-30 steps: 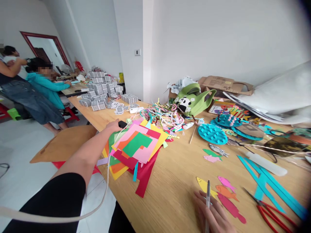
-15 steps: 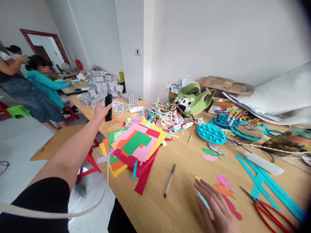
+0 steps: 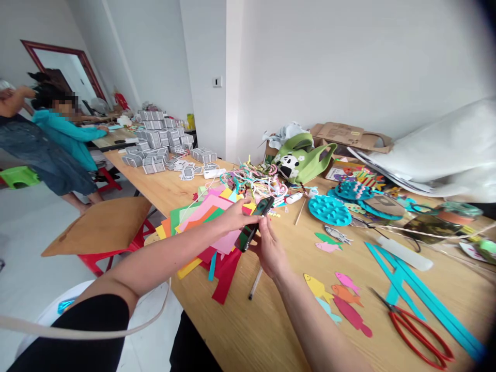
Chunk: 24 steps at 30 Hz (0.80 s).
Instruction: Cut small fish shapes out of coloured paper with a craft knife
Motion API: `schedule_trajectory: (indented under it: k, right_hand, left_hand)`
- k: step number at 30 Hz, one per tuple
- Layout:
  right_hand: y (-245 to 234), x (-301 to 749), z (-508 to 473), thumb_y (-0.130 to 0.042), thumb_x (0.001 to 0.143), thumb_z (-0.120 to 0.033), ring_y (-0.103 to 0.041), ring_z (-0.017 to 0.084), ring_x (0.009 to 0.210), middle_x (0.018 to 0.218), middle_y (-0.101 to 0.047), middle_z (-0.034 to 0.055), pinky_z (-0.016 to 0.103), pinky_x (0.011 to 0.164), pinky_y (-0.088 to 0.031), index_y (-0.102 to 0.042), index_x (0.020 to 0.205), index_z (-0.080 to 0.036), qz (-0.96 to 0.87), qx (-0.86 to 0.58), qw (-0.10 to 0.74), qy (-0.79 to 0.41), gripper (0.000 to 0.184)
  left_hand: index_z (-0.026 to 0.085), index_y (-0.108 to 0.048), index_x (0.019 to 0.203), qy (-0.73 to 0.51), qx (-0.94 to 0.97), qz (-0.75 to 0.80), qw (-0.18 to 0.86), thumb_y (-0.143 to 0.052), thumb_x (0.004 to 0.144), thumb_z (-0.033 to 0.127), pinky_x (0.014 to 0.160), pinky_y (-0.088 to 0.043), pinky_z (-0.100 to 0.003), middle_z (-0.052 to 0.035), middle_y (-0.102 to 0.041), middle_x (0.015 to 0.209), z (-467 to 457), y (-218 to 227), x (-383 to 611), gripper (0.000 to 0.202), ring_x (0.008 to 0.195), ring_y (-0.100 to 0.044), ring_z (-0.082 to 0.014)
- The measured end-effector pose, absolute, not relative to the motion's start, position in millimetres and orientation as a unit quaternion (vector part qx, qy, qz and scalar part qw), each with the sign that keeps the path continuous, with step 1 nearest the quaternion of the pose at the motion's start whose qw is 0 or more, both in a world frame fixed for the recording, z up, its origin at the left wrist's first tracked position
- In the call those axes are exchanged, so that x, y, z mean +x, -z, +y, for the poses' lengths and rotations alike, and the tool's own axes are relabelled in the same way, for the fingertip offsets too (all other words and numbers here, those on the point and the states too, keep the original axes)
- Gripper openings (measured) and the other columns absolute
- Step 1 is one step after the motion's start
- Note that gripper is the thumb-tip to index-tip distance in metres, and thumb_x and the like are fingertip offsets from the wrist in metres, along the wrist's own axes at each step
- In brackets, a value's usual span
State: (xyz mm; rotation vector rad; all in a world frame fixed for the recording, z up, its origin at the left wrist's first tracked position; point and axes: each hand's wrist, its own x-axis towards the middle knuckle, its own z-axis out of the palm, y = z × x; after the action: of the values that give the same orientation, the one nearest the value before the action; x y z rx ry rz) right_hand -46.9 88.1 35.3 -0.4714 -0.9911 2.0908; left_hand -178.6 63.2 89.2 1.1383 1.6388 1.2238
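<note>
A black smartphone (image 3: 253, 227) is held tilted above the heap of coloured paper sheets (image 3: 186, 214). My left hand (image 3: 233, 216) grips its far left side, and my right hand (image 3: 271, 249) is closed on its right edge, thumb near the middle. Part of a pen (image 3: 256, 283) shows on the table below my right hand. To the right of my right forearm lie paper fish cut-outs: a yellow fish (image 3: 315, 287), a magenta fish (image 3: 346, 282), an orange fish (image 3: 346, 296) and a red fish (image 3: 351, 314). Beside them rest red-handled scissors (image 3: 420, 336).
Blue paper strips (image 3: 426, 289) and a white bottle (image 3: 405, 253) lie at right. Behind are tangled pipe cleaners (image 3: 253, 181), a green panda bag (image 3: 304, 160) and stacked grey-white bundles (image 3: 155, 139). A cushioned stool (image 3: 101, 227) stands left; people (image 3: 67, 137) are beyond it. A cable (image 3: 96, 336) crosses my left arm.
My left hand has brought the phone from the far left to the middle. My right hand has lifted off the paper fish and closed on the phone. The view has shifted slightly.
</note>
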Motion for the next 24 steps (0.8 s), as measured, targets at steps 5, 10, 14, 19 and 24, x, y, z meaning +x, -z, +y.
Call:
schedule_trajectory:
  k: [5, 10, 14, 19, 24]
  right_hand:
    - [-35, -42, 89, -0.057, 0.092, -0.047, -0.069, 0.023, 0.105, 0.118, -0.072, 0.0026, 0.042, 0.088, -0.058, -0.060, 0.128, -0.029, -0.343, -0.259, 0.390, -0.814, 0.040]
    - [-41, -32, 92, -0.044, 0.099, -0.038, -0.070, 0.022, 0.105, 0.113, -0.074, 0.0056, 0.042, 0.101, -0.050, -0.062, 0.126, -0.021, -0.284, -0.249, 0.360, -0.853, 0.037]
    - [-43, -29, 91, -0.033, 0.102, -0.041, -0.067, 0.019, 0.111, 0.114, -0.074, 0.0050, 0.040, 0.109, -0.041, -0.066, 0.121, -0.021, -0.249, -0.199, 0.335, -0.887, 0.043]
    - [-41, -24, 93, -0.027, 0.103, -0.041, -0.067, 0.017, 0.108, 0.106, -0.076, 0.0034, 0.038, 0.112, -0.038, -0.071, 0.107, -0.022, -0.226, -0.182, 0.311, -0.905, 0.048]
    - [-33, -17, 99, -0.038, 0.100, -0.046, -0.066, 0.021, 0.111, 0.108, -0.076, 0.0031, 0.043, 0.110, -0.040, -0.071, 0.106, -0.023, -0.254, -0.170, 0.304, -0.902, 0.041]
  left_hand:
    - [0.019, -0.038, 0.143, -0.485, 0.456, 0.622, 0.412, -0.070, 0.079, 0.052, 0.080, -0.052, -0.035, -0.0151, -0.065, 0.119, 65, -78, -172, 0.078, 0.103, -0.066, -0.0276]
    - [0.024, -0.041, 0.141, -0.495, 0.446, 0.606, 0.434, -0.061, 0.087, 0.050, 0.086, -0.051, -0.038, -0.0139, -0.057, 0.135, 59, -79, -172, 0.063, 0.114, -0.061, -0.0273]
    - [0.022, -0.041, 0.141, -0.508, 0.435, 0.596, 0.444, -0.059, 0.090, 0.048, 0.091, -0.049, -0.039, -0.0141, -0.060, 0.129, 54, -84, -172, 0.060, 0.115, -0.060, -0.0263]
    - [0.023, -0.041, 0.142, -0.513, 0.422, 0.595, 0.453, -0.057, 0.091, 0.048, 0.090, -0.048, -0.037, -0.0136, -0.063, 0.125, 49, -88, -174, 0.059, 0.114, -0.061, -0.0255]
    - [0.025, -0.043, 0.140, -0.518, 0.419, 0.585, 0.461, -0.060, 0.088, 0.054, 0.089, -0.048, -0.037, -0.0130, -0.065, 0.121, 46, -90, -173, 0.063, 0.111, -0.062, -0.0256]
